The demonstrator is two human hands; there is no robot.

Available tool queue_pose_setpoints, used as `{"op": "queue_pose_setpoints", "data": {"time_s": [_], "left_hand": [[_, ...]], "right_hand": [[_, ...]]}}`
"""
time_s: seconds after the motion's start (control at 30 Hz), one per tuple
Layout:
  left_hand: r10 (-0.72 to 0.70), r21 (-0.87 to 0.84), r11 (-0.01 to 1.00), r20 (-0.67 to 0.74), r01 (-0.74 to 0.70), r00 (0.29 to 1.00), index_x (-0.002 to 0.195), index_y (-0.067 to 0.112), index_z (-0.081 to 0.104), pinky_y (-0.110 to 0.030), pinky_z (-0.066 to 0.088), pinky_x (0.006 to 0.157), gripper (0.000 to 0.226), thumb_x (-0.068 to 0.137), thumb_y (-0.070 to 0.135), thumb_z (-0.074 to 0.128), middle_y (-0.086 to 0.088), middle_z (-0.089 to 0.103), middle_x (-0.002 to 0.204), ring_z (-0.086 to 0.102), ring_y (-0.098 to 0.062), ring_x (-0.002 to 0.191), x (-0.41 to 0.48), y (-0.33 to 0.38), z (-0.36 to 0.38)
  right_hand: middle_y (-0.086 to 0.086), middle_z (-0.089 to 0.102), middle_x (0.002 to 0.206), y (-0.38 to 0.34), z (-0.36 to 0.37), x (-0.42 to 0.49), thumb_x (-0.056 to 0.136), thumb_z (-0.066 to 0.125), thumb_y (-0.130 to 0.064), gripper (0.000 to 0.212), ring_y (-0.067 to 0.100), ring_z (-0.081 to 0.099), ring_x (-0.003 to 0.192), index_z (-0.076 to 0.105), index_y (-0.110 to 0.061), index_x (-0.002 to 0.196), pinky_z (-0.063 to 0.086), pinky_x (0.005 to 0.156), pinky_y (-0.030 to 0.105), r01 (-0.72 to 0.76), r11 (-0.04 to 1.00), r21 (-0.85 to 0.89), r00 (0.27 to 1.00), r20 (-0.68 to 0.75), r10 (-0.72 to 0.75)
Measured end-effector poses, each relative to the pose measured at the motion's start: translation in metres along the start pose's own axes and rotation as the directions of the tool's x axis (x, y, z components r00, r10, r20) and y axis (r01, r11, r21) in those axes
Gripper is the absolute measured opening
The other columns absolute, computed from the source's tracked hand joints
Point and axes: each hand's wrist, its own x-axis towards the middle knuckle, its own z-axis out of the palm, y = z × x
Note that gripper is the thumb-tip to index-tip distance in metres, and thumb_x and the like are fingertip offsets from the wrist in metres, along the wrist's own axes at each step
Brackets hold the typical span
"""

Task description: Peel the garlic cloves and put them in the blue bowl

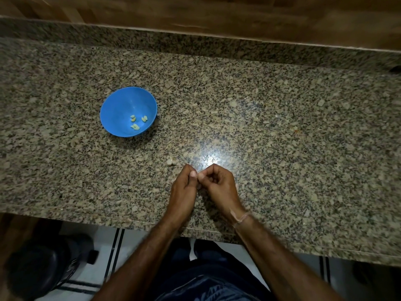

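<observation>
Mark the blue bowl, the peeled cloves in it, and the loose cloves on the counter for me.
blue bowl (123,101), head view, bare inner wall.
peeled cloves (135,126), head view, the lowest pair in the picture.
loose cloves (171,161), head view, middle of the pale clump.

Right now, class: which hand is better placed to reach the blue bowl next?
Left hand, probably: both pinch the garlic clove, but the blue bowl sits on its side; the right hand would have to cross over.
</observation>
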Motion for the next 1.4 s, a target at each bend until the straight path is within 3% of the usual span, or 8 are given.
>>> {"op": "queue_pose_setpoints", "data": {"time_s": [0.13, 0.27, 0.5, 0.57, 0.73, 1.0, 1.23, 1.4], "left_hand": [[-0.085, -0.088, 0.992, 0.036, 0.088, 0.996, 0.123, 0.021, 0.058, -0.038, 0.051, 0.093, 0.035, 0.112, 0.043, 0.033, -0.006, 0.067, 0.121, 0.065, -0.028, 0.11, 0.002, -0.003, 0.002], [0.046, 0.095, 0.995, -0.067, -0.039, 0.997, 0.123, 0.018, 0.055, -0.011, 0.04, 0.076, 0.028, 0.113, 0.033, 0.033, 0.022, 0.052, 0.097, 0.051, 0.006, 0.091, -0.005, 0.002, -0.001], [-0.069, -0.064, 0.995, 0.028, 0.07, 0.997, 0.116, 0.011, 0.063, -0.035, 0.053, 0.067, 0.041, 0.109, 0.042, 0.037, -0.003, 0.066, 0.09, 0.063, -0.018, 0.079, 0.003, -0.003, -0.007], [0.0, 0.028, 1.0, -0.001, 0.0, 1.0, 0.124, 0.01, 0.061, -0.042, 0.056, 0.088, 0.047, 0.107, 0.047, 0.036, -0.012, 0.068, 0.114, 0.066, -0.025, 0.106, 0.001, -0.005, -0.008], [0.061, 0.054, 0.997, 0.011, -0.062, 0.998, 0.095, 0.023, 0.06, -0.009, 0.045, 0.064, 0.028, 0.112, 0.028, 0.038, 0.001, 0.067, 0.09, 0.062, -0.008, 0.083, -0.007, -0.004, -0.012], [-0.195, -0.238, 0.937, 0.25, 0.255, 0.948, 0.074, 0.018, 0.049, -0.024, 0.029, 0.044, 0.039, 0.111, 0.026, 0.038, 0.005, 0.042, 0.058, 0.035, -0.009, 0.047, 0.003, 0.004, -0.03], [0.162, 0.028, 0.986, 0.105, -0.166, 0.981, 0.085, 0.02, 0.066, -0.013, 0.046, 0.061, 0.037, 0.112, 0.03, 0.043, 0.007, 0.068, 0.075, 0.064, -0.004, 0.072, 0.001, -0.002, -0.043], [-0.228, -0.253, 0.904, 0.395, 0.344, 0.89, 0.072, 0.021, 0.046, -0.022, 0.026, 0.042, 0.039, 0.11, 0.033, 0.045, 0.01, 0.039, 0.053, 0.033, -0.008, 0.045, 0.009, -0.001, -0.058]], "right_hand": [[-0.001, 0.071, 0.081, 0.0, 0.003, -0.001, 0.093, 0.076, -0.007, 0.009, 0.002, 0.066, 0.075, 0.069, -0.006, 0.087, 0.054, 0.069, 0.018, 0.138, 0.973, -0.183, 0.99, -0.015, -0.143], [0.006, 0.071, 0.08, 0.001, 0.003, 0.001, 0.098, 0.073, -0.021, 0.018, 0.013, 0.064, 0.076, 0.069, -0.008, 0.086, 0.056, 0.071, 0.035, 0.066, 0.984, -0.167, 0.998, 0.03, -0.062], [-0.011, 0.047, 0.064, 0.001, 0.005, -0.007, 0.107, 0.058, -0.02, 0.033, 0.001, 0.04, 0.059, 0.055, -0.01, 0.076, 0.034, 0.056, 0.016, 0.25, 0.913, -0.323, 0.968, 0.11, -0.227], [-0.012, 0.047, 0.063, 0.001, 0.01, -0.009, 0.109, 0.055, -0.022, 0.036, 0.0, 0.039, 0.058, 0.053, -0.016, 0.073, 0.034, 0.056, 0.015, 0.176, 0.935, -0.309, 0.984, 0.081, -0.158], [-0.001, 0.051, 0.069, -0.002, 0.014, -0.01, 0.111, 0.048, -0.026, 0.035, 0.01, 0.045, 0.059, 0.058, -0.013, 0.08, 0.037, 0.059, 0.028, -0.322, 0.947, 0.014, 0.934, 0.171, 0.315], [-0.013, 0.042, 0.076, 0.014, 0.013, -0.011, 0.113, 0.04, -0.028, 0.028, 0.007, 0.041, 0.072, 0.044, -0.022, 0.086, 0.029, 0.065, 0.021, 0.402, 0.639, -0.656, 0.913, 0.235, -0.333], [0.012, 0.06, 0.081, 0.008, 0.032, -0.014, 0.11, 0.048, -0.036, 0.044, 0.027, 0.052, 0.075, 0.059, 0.002, 0.09, 0.046, 0.072, 0.038, -0.059, 0.986, -0.156, 0.988, 0.132, 0.08], [-0.008, 0.048, 0.065, 0.003, 0.039, -0.014, 0.111, 0.049, -0.025, 0.034, 0.006, 0.041, 0.058, 0.053, -0.012, 0.08, 0.031, 0.057, 0.019, 0.294, 0.756, -0.585, 0.952, 0.105, -0.288]]}}
